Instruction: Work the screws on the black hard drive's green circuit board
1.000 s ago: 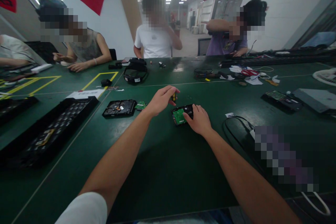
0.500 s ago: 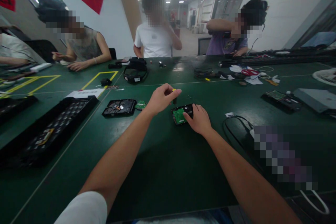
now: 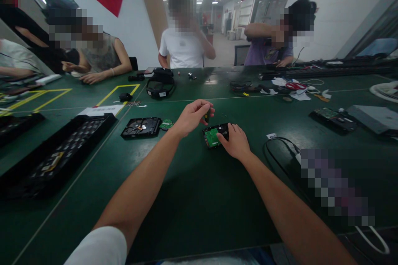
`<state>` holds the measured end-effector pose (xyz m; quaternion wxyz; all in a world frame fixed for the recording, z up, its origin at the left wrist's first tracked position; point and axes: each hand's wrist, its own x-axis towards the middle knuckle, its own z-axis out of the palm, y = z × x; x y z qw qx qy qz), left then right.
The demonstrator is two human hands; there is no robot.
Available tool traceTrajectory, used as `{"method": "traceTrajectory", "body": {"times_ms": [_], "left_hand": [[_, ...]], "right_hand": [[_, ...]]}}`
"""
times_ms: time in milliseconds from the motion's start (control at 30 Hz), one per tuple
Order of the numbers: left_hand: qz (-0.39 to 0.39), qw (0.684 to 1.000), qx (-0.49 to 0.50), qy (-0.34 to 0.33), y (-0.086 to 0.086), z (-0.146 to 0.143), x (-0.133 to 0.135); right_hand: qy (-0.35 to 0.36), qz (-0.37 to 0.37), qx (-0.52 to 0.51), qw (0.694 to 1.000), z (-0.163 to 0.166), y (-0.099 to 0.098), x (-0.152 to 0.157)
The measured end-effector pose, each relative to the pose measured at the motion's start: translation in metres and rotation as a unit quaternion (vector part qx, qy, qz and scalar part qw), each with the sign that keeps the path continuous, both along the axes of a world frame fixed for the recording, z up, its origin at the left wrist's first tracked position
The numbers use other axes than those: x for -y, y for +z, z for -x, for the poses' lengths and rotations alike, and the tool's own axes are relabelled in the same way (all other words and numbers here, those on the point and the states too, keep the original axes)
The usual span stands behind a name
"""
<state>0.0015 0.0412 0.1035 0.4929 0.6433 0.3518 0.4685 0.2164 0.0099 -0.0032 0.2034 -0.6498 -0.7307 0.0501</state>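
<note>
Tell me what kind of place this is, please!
It looks like an electronics workroom, though I can't be sure. The right hand rests on what looks like a hard drive, a green circuit board lies to its left, and other people sit around the big green table.

The green desk [image 3: 192, 203] looks smooth and semi-gloss, mirroring light in pale patches. The hard drive [image 3: 214, 134] has a dark metal-looking case — its circuit board [image 3: 212, 137] faintly shiny. The long tray [image 3: 90, 140] looks like black plastic; the sleeve [image 3: 99, 246] — matt white cloth.
</note>
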Motion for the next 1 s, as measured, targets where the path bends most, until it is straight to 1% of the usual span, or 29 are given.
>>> {"method": "traceTrajectory", "body": {"times_ms": [100,167,367,567,633,733,800,867,1000], "left_hand": [[-0.029,0.999,-0.023,0.039,0.0000,-0.0005,0.0008],[-0.033,0.998,-0.018,0.050,-0.0002,-0.0013,0.0012],[-0.041,0.999,-0.001,-0.011,0.0002,-0.0024,0.0010],[0.029,0.997,0.057,-0.041,-0.0013,0.0016,-0.0032],[0.016,0.999,0.041,-0.015,-0.0022,0.0019,-0.0040],[-0.016,0.998,0.007,0.058,-0.0032,0.0010,-0.0036],[-0.022,0.996,0.005,0.084,-0.0030,0.0000,-0.0026],[-0.025,0.997,0.017,0.072,-0.0021,-0.0010,-0.0014],[-0.041,0.999,0.026,0.017,-0.0003,-0.0019,-0.0009]], "right_hand": [[-0.004,0.005,0.000,1.000,-0.0002,-0.0007,-0.0007],[-0.004,0.005,0.002,1.000,0.0000,-0.0007,-0.0008],[-0.007,-0.009,0.016,1.000,0.0023,0.0017,0.0008],[-0.001,-0.018,0.013,1.000,0.0012,-0.0008,0.0003],[0.001,-0.017,0.009,1.000,-0.0001,-0.0029,-0.0006],[0.002,-0.016,0.004,1.000,-0.0018,-0.0055,-0.0021],[0.004,-0.014,0.002,1.000,-0.0022,-0.0063,-0.0028],[0.005,-0.012,0.004,1.000,-0.0020,-0.0064,-0.0031],[0.003,-0.011,0.005,1.000,-0.0012,-0.0048,-0.0026]]}}
